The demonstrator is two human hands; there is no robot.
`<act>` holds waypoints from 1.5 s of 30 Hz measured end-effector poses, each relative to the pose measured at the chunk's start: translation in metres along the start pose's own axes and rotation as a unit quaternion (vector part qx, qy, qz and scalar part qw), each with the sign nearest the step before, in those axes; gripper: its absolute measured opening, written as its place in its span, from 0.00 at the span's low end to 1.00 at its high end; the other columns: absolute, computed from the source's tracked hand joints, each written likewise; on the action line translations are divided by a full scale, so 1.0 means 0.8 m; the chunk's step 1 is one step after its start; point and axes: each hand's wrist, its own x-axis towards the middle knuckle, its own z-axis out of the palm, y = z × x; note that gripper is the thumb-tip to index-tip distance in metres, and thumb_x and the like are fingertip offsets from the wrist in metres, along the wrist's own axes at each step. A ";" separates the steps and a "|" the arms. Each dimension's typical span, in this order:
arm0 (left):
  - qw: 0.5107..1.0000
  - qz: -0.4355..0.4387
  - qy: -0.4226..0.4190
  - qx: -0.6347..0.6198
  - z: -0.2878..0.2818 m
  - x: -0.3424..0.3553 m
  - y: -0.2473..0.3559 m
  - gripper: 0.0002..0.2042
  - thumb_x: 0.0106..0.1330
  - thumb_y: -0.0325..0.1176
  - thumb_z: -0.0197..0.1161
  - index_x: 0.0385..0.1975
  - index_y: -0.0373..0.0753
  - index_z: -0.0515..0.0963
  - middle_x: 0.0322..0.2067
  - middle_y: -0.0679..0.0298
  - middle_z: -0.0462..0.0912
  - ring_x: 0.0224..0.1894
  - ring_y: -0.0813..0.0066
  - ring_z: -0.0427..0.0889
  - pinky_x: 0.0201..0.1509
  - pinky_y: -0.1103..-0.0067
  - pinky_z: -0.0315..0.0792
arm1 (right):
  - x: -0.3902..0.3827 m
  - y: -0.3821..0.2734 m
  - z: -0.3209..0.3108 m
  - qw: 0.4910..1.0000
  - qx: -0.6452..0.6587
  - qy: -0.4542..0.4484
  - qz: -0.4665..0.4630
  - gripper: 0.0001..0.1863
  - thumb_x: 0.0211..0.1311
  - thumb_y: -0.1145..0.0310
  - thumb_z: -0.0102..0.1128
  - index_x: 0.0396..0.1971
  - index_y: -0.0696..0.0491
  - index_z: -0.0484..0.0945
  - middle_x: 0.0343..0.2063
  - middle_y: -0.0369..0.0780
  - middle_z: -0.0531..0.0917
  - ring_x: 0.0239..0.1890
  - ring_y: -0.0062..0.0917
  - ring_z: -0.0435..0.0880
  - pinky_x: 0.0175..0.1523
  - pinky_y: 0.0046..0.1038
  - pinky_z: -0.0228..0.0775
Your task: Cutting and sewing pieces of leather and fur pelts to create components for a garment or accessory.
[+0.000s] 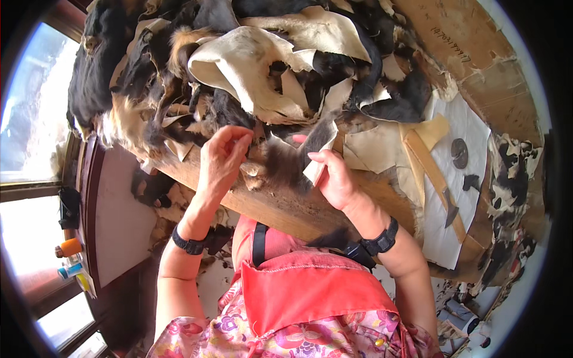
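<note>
My right hand (337, 182) grips a piece of dark-haired fur pelt (289, 161) by its edge, between thumb and fingers. The pelt's pale skin side shows at the folded rim next to my thumb. Left of it, my left hand (224, 156) is closed in a pinch just above the table edge; whatever sits between its fingertips is too small to make out. Close by that hand lies a small tan fur scrap (253, 173). Beyond both hands rises a heap of black and tan fur pieces, with a large cream hide piece (250, 62) on top.
A wooden table (280, 209) runs in front of me, strewn with loose hair. To the right, white paper (439, 232) carries a long wooden strip (427, 161), a metal blade (451, 209) and a dark round object (459, 153). A window (36, 113) stands at left.
</note>
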 end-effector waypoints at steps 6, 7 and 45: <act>0.990 -0.084 -0.015 -0.115 0.052 -0.049 0.002 0.10 0.67 0.27 0.66 0.46 0.34 0.79 0.28 0.68 0.83 0.24 0.85 0.78 0.25 0.85 0.72 | -0.037 -0.023 -0.027 0.989 0.129 -0.063 0.041 0.28 0.61 0.65 0.59 0.61 0.58 0.73 0.48 0.35 0.80 0.53 0.21 0.77 0.61 0.27 0.67; 0.987 -0.092 -0.013 -0.129 0.058 -0.053 -0.002 0.10 0.65 0.26 0.68 0.45 0.34 0.79 0.29 0.67 0.83 0.24 0.85 0.79 0.25 0.84 0.73 | -0.041 -0.021 -0.041 0.995 0.089 -0.025 0.038 0.27 0.61 0.66 0.60 0.61 0.58 0.73 0.48 0.35 0.81 0.53 0.22 0.77 0.62 0.27 0.66; 0.939 0.115 -0.323 0.015 0.115 -0.063 0.022 0.18 0.56 0.23 0.68 0.48 0.37 0.81 0.53 0.58 0.80 0.41 0.75 0.83 0.44 0.80 0.76 | -0.164 0.030 -0.141 0.762 -0.553 0.261 -0.212 0.12 0.51 0.78 0.74 0.34 0.58 0.80 0.28 0.37 0.74 0.22 0.19 0.74 0.29 0.24 0.68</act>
